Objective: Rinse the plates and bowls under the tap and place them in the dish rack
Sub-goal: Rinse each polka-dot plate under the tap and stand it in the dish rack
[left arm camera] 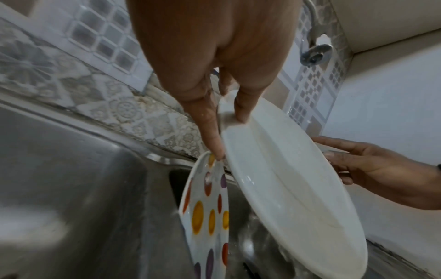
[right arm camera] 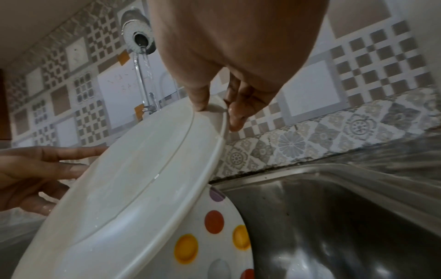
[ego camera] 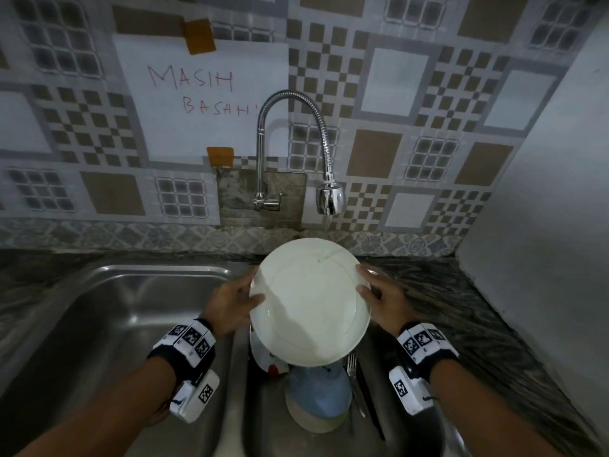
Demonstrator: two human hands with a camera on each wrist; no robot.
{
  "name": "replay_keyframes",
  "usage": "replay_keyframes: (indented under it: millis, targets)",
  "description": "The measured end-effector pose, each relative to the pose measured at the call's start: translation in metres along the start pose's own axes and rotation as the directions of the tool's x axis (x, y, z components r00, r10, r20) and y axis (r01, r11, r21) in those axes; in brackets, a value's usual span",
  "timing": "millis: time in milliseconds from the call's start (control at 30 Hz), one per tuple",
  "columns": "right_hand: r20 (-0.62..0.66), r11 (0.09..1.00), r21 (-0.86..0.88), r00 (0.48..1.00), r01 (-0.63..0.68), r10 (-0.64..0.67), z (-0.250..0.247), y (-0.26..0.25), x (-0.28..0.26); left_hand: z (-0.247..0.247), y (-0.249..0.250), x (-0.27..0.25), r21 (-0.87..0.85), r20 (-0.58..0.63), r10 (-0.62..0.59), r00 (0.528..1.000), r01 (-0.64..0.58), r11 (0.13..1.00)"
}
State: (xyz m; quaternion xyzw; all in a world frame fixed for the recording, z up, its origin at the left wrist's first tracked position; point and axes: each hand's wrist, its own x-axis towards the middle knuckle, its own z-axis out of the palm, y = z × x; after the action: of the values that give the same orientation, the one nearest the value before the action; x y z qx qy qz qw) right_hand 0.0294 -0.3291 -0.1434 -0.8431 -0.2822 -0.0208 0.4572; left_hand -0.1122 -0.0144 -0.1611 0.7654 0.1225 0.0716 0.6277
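Left forearm reaching forward over sink divider. Left hand (ego camera: 232,305) pinching left rim of white plate (ego camera: 309,305), thumb on face, fingers (left arm camera: 212,136) behind. Plate tilted, held over right basin (right arm camera: 334,217), far edge just under tap (ego camera: 329,199) stream. Right hand (ego camera: 384,298) gripping right rim likewise. Below plate: polka-dot plate (left arm camera: 205,217) leaning on edge, blue bowl (ego camera: 318,390), fork (ego camera: 352,361). Left basin (ego camera: 108,311) alongside; dark bench (ego camera: 461,308) at right.

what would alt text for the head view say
Two hands, left hand and right hand, hold a white plate tilted under a thin stream from the chrome tap, above more dishes and a fork in the steel sink.
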Motion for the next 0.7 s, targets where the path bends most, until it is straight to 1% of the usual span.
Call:
replay_keyframes:
  millis: [67, 133, 200, 300, 400, 467, 567, 667, 700]
  targets:
    - [0.024, 0.999, -0.023, 0.999, 0.032, -0.031, 0.010, -0.013, 0.009, -0.011, 0.002, -0.007, -0.089, 0.007, -0.015, 1.000, 0.016, 0.996]
    - [0.081, 1.000, 0.000, 0.997, 0.011, -0.011, 0.018, -0.029, 0.017, -0.019, 0.008, -0.013, -0.242, -0.007, -0.047, 0.999, 0.044, 0.969]
    - [0.144, 1.000, 0.006, 0.989, -0.020, 0.018, 0.026, -0.042, 0.025, -0.026, 0.013, -0.018, -0.333, -0.074, -0.054, 0.996, 0.026, 0.943]
    - [0.202, 0.995, 0.087, 0.979, -0.042, 0.023, 0.035, -0.055, 0.034, -0.038, 0.018, -0.019, -0.385, -0.187, -0.055, 0.981, -0.022, 0.923]
    - [0.248, 0.998, 0.068, 0.968, 0.010, -0.027, 0.037, -0.056, 0.039, -0.048, 0.024, -0.019, -0.336, -0.286, -0.063, 0.956, -0.038, 0.941]
    - [0.276, 0.999, 0.052, 0.961, 0.013, -0.026, 0.038, -0.049, 0.040, -0.051, 0.030, -0.020, -0.276, -0.309, -0.039, 0.950, -0.050, 0.960]
    - [0.322, 0.996, 0.087, 0.947, -0.022, -0.007, 0.035, -0.038, 0.034, -0.051, 0.034, -0.018, -0.210, -0.285, -0.026, 0.958, -0.036, 0.977]
    - [0.307, 0.974, 0.217, 0.952, -0.067, -0.002, 0.029, -0.032, 0.024, -0.045, 0.033, -0.018, -0.168, -0.245, -0.079, 0.966, 0.038, 0.985]
    - [0.298, 0.969, 0.236, 0.955, -0.071, -0.002, 0.026, -0.030, 0.021, -0.042, 0.033, -0.018, -0.164, -0.229, -0.096, 0.969, 0.059, 0.985]
